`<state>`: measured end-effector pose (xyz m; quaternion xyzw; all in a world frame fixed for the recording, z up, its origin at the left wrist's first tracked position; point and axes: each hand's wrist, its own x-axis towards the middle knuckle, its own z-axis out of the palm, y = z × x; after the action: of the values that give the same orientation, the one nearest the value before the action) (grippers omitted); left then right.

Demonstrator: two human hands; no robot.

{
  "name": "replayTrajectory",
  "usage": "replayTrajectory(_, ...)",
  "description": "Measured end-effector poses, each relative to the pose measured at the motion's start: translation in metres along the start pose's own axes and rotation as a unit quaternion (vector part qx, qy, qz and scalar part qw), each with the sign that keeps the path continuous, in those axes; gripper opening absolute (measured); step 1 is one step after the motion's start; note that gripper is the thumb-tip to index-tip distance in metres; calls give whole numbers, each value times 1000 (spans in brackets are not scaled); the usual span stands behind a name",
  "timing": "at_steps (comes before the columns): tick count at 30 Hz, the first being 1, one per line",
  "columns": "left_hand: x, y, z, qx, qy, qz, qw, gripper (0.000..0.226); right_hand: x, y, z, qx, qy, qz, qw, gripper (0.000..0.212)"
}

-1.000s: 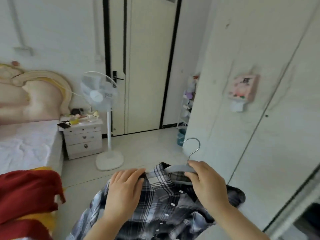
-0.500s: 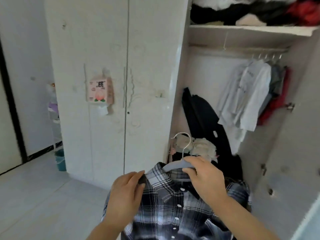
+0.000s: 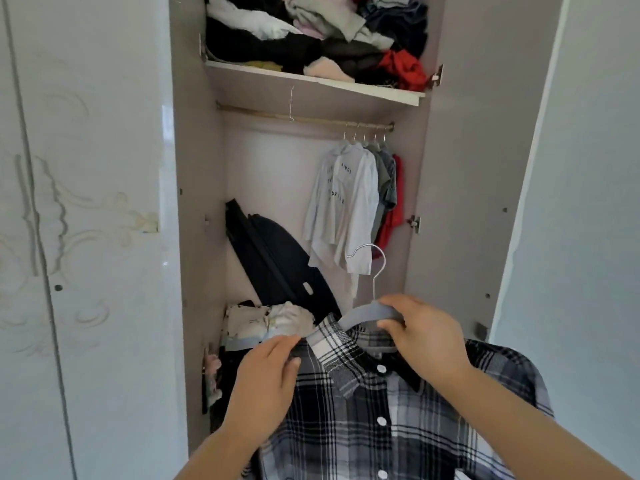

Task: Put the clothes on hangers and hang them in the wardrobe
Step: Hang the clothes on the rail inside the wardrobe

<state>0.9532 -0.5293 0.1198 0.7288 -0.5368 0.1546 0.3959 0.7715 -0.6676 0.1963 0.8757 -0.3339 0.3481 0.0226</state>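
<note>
A black-and-white plaid shirt (image 3: 391, 420) hangs on a grey hanger (image 3: 367, 311) with a metal hook, held low in front of the open wardrobe. My right hand (image 3: 424, 336) grips the hanger's right arm near the collar. My left hand (image 3: 265, 379) pinches the shirt's left shoulder at the hanger's tip. Above, the wardrobe's brass rail (image 3: 304, 119) carries several hung garments (image 3: 356, 202) bunched at its right end; the rail's left part is bare.
A shelf (image 3: 311, 83) above the rail is piled with crumpled clothes. A black folded object (image 3: 277, 261) leans in the wardrobe's lower left over a heap of clothes (image 3: 270, 323). The shut white door (image 3: 86, 237) is left, the open door (image 3: 571, 202) right.
My view has swung from the bedroom with bed and fan round to the open wardrobe, now straight ahead and closer. Both hands keep the same hold on the shirt and hanger.
</note>
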Motion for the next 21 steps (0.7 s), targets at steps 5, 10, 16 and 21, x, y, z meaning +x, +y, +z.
replayTrajectory(5, 74, -9, 51, -21, 0, 9, 1000, 38, 64, 42, 18, -13, 16, -36, 999, 36)
replayTrajectory(10, 149, -27, 87, -27, 2, 3, 1000, 40, 136, 75, 42, -39, 44, -77, 995, 33)
replayTrajectory(16, 230, -55, 117, -32, 27, 2, 999, 40, 216, 93, 76, -35, 89, -101, 990, 26)
replayTrajectory(21, 304, -99, 142, -34, 51, 16, 998, 39, 290, 97, 117, -62, 106, -125, 985, 25)
